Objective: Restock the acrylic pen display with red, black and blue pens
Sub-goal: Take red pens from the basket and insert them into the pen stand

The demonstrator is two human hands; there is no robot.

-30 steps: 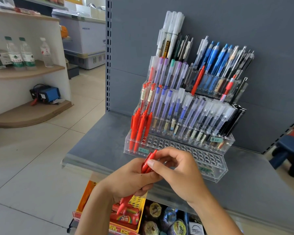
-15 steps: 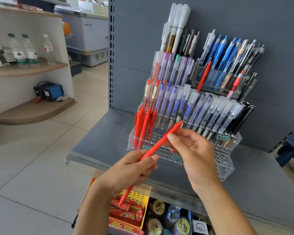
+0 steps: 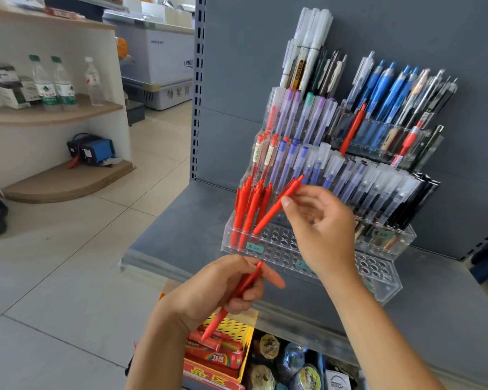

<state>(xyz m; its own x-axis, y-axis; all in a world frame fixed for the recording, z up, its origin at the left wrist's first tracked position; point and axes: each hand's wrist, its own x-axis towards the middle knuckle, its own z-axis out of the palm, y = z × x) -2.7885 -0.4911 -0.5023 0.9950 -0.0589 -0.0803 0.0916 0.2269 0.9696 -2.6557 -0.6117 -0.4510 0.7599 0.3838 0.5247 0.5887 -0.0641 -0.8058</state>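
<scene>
Left hand (image 3: 223, 288) grips spare red pens (image 3: 238, 291) below the shelf edge | right hand (image 3: 321, 229) pinches one red pen (image 3: 276, 206), tip just above the acrylic pen display (image 3: 383, 288) | best lowered upright into an empty hole beside the standing red pens (image 3: 248, 212).

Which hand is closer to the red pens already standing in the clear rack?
Right. The right hand is beside the standing red pens; the left hand is below the rack.

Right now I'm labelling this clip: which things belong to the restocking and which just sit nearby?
Job: acrylic display; red pen in right hand; red pens in left hand.
Nearby: water bottles; blue box; snacks.
</scene>
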